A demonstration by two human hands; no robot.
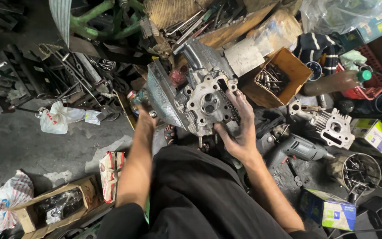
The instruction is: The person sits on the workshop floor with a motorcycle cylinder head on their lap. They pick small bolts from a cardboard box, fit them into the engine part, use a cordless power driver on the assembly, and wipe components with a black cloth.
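On a messy workshop floor (18, 141), we see a grey metal engine part (204, 104) clamped in a vise (162, 95). Our right hand (239, 128) wraps its fingers (237, 95) around the part's side. Our left hand (146, 116) reaches under the vise; we cannot tell its grip.

Electric drill (298, 149), box of bolts (274, 79)
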